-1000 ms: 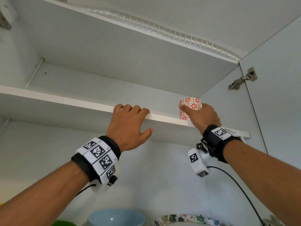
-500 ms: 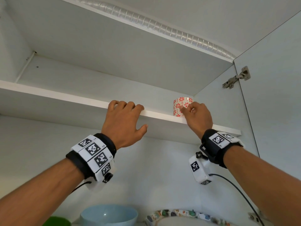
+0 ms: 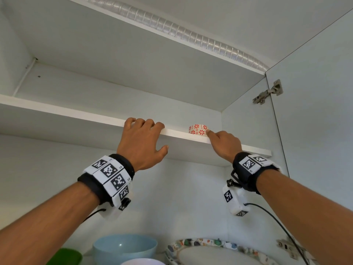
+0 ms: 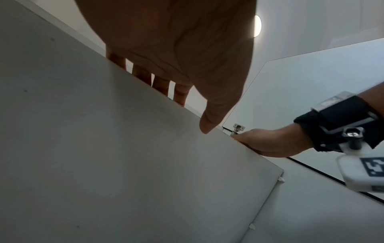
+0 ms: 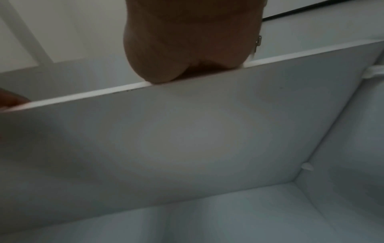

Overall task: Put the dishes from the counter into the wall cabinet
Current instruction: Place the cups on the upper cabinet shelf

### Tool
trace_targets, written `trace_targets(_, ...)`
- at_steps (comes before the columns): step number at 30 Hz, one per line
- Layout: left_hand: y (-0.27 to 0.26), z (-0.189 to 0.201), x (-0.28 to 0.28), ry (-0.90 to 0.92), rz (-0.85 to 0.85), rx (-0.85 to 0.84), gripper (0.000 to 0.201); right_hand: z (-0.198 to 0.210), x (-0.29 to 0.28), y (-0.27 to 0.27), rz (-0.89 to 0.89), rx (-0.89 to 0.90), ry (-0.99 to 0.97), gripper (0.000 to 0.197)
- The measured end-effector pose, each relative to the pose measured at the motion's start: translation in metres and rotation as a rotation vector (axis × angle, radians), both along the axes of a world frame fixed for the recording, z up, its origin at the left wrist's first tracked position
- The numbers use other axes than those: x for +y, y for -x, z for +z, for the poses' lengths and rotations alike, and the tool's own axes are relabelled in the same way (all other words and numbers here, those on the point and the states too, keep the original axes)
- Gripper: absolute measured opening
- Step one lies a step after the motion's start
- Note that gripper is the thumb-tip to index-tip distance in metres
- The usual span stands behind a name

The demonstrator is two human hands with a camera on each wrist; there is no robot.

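From the head camera, your left hand (image 3: 140, 144) hooks over the front edge of the cabinet's upper shelf (image 3: 80, 112): four fingers curled over the lip, thumb spread out toward 3 o'clock beneath it. At about 3 o'clock from that hand, the red-flowered cup (image 3: 198, 129) stands upright on the same shelf, set back from the edge near the right cabinet wall. Your right hand (image 3: 224, 145) sits at the shelf edge just at 4 o'clock of the cup, one fingertip reaching up to the cup's lower right side; whether it touches you cannot tell from here, and the other fingers are hidden behind the knuckles. Down at 6 o'clock, on the lower level, are a light blue bowl (image 3: 125, 247), a green dish (image 3: 65, 256) at its 9 o'clock, and a plate with a coloured patterned rim (image 3: 200, 242) at its 3 o'clock.

From the left wrist, your fingers (image 4: 160, 85) go over the shelf lip slightly apart, the thumb lying along the underside.

From the right wrist, only the heel of your palm shows above the shelf edge (image 5: 83, 96); the fingers are out of sight, so their spread cannot be told.
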State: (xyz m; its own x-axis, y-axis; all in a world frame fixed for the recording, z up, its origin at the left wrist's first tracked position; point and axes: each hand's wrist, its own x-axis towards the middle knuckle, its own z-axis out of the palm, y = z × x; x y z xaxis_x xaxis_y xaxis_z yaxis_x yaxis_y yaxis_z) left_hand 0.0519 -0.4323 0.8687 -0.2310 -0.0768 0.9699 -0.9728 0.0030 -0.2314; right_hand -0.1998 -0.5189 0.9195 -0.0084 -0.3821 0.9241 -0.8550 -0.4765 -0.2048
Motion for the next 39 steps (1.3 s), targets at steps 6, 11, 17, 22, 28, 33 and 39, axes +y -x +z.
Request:
trace_targets(6, 0.001, -0.004, 0.007, -0.076, 0.019, -0.003, 0.068, -0.051, -0.002, 0.019, 0.233, 0.019, 0.348, 0.041)
trace_targets(11, 0.011, -0.015, 0.018, -0.172, -0.062, 0.098, 0.069, -0.093, 0.015, 0.034, 0.240, 0.027, 0.192, 0.051)
trace_targets(17, 0.077, -0.069, 0.047, -0.284, -0.279, 0.075, 0.056, -0.156, 0.050, 0.050, 0.284, 0.071, 0.050, 0.023)
trace_targets(22, 0.130, -0.132, 0.063, -0.356, -0.423, -0.054, 0.041, -0.213, 0.080, 0.070, 0.395, 0.045, -0.101, 0.022)
trace_targets(28, 0.164, -0.246, 0.067, -0.558, -0.685, -0.076, 0.036, -0.315, 0.107, 0.108, 0.469, 0.004, -0.217, 0.013)
trace_targets(33, 0.191, -0.360, 0.049, -0.950, -0.756, -0.098, 0.040, -0.429, 0.123, 0.140, 0.300, 0.057, -0.410, 0.009)
trace_targets(39, 0.218, -0.499, 0.020, -1.423, -0.685, -0.025, 0.051, -0.591, 0.152, 0.183, 0.098, 0.086, -0.716, 0.009)
